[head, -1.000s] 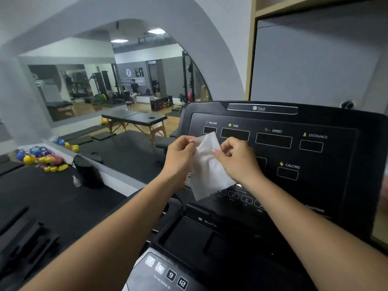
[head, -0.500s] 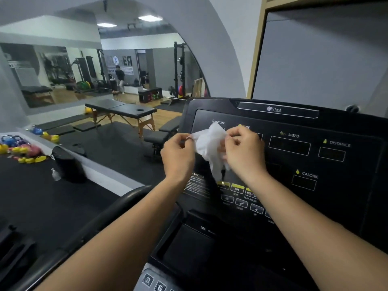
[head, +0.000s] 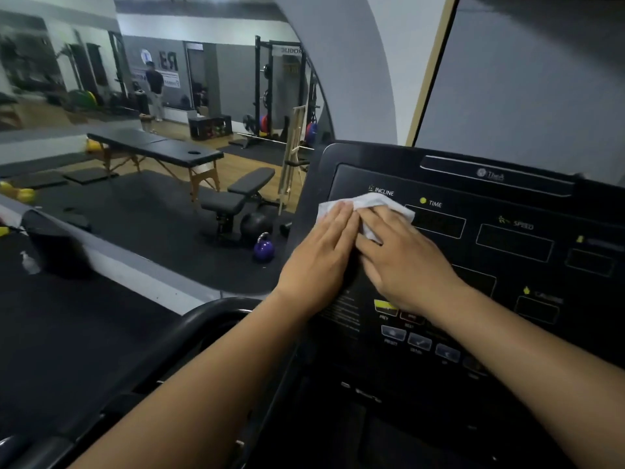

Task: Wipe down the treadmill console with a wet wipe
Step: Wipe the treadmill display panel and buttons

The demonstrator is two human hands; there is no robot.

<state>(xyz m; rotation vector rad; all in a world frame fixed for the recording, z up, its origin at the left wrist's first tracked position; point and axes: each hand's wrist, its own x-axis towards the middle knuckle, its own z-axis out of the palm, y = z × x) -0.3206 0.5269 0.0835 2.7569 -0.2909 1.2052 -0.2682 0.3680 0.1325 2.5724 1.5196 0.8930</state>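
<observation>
The room is dim, and the picture looks grey and a bit grainy. The light seems to come from above, far beyond the hands. The left hand and right hand are softly lit, with a dark shadow between them. The white wipe is the brightest thing. On the black console, the words just above the hands are sharp, but those to the right and below are smeared. Far to the left, things are blurry. Straight lines bend near the edges.
</observation>
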